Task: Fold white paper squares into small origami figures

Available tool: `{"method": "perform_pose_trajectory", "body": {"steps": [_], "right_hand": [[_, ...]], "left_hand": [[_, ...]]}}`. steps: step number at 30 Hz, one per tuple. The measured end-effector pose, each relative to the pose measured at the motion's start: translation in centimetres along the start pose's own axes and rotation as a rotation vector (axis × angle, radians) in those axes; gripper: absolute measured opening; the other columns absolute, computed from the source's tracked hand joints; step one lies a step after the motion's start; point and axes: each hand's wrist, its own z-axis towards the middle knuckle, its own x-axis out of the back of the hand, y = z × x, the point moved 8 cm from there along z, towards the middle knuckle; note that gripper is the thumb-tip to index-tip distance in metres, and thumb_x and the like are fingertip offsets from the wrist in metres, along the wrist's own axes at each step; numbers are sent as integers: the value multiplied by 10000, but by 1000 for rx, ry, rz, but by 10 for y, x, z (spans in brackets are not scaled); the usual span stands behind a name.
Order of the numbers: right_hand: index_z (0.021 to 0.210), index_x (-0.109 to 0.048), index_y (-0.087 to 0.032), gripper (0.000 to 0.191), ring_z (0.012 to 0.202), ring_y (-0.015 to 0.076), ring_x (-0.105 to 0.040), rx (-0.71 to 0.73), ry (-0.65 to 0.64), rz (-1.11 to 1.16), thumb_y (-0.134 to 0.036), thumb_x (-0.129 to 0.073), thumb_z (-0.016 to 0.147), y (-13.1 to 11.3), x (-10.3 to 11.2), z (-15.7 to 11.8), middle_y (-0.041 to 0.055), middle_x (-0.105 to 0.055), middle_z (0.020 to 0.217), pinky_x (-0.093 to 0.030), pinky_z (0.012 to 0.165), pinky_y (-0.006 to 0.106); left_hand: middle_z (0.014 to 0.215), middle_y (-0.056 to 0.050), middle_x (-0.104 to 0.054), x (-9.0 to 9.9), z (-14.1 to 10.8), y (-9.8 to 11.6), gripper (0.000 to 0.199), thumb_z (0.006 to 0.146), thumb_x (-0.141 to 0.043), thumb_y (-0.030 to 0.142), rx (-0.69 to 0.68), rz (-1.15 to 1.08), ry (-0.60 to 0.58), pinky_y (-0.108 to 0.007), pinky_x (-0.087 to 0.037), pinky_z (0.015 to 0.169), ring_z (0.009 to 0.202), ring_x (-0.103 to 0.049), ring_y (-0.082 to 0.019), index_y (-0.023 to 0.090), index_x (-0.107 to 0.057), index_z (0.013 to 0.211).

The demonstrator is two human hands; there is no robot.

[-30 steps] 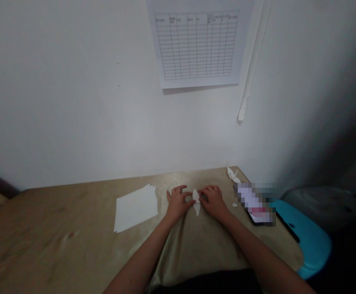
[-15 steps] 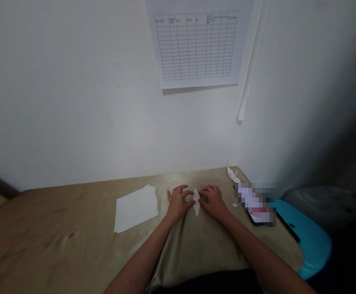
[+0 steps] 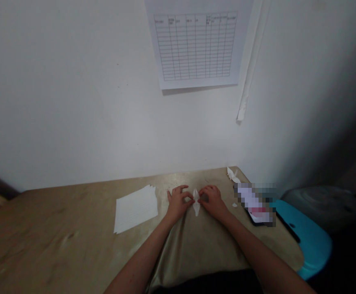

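Between my two hands is a small piece of white folded paper (image 3: 196,209), narrow and pointed at its upper and lower ends. My left hand (image 3: 179,201) pinches its left edge with thumb and index finger, the other fingers spread out. From the right, my right hand (image 3: 212,200) pinches the opposite edge, its remaining fingers curled. The fingertips cover part of the paper's middle. To the left of my left hand lies a stack of white paper sheets (image 3: 136,209). A tiny white scrap (image 3: 234,205) rests to the right of my right hand.
A brown-covered table (image 3: 74,220) stands against the white wall. At its right are a blurred-out phone (image 3: 254,204) and a white folded paper figure (image 3: 233,174). A turquoise stool (image 3: 315,241) is beyond the right edge. A printed chart (image 3: 196,49) hangs above.
Both hands stay in place. The upper part of the folded paper shows a slit down its middle now, and my fingertips have shifted slightly on its edges.
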Motion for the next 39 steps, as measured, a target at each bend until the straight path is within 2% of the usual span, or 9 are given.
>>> {"method": "perform_pose_trajectory", "body": {"steps": [11,16,23,29,39], "right_hand": [[780,-710,-214,44,1080,238,-563,76,-30,57,-171,-706,776,-1,-2,2,43,-726,1018,-329,1034,438],[823,-706,-240,98,1179,245,-551,90,-74,58,-155,-671,788,-2,-5,0,17,-742,1025,-156,1146,558],[879,-712,-255,128,1300,262,-491,128,-150,21,-197,-606,838,-12,3,-7,21,-741,1095,-8,1161,640],[902,-726,-264,162,1302,253,-498,149,-196,-24,-194,-585,868,-13,0,-8,14,-745,1106,13,1168,635],[931,-741,-296,186,1323,249,-487,183,-237,-124,-211,-577,907,-17,1,-7,-6,-745,1128,2,1171,649]], "left_hand": [[1389,1,-553,0,1,-2,101,770,-774,299,-5,-4,8,-690,-104,1132,1297,-453,-286,328,-756,865],[1418,-3,-525,1,1,1,106,773,-775,292,-41,-4,21,-698,-94,1129,1310,-440,-292,334,-764,869],[1424,-21,-528,5,0,7,92,753,-801,290,-171,58,19,-686,-94,1140,1329,-420,-297,333,-780,833],[1431,-19,-522,7,-1,9,102,734,-818,332,-213,94,-15,-730,-48,1127,1345,-403,-315,342,-782,829],[1418,-11,-530,9,-5,16,129,733,-812,266,-274,138,0,-742,-42,1126,1342,-409,-305,344,-778,830]]}}
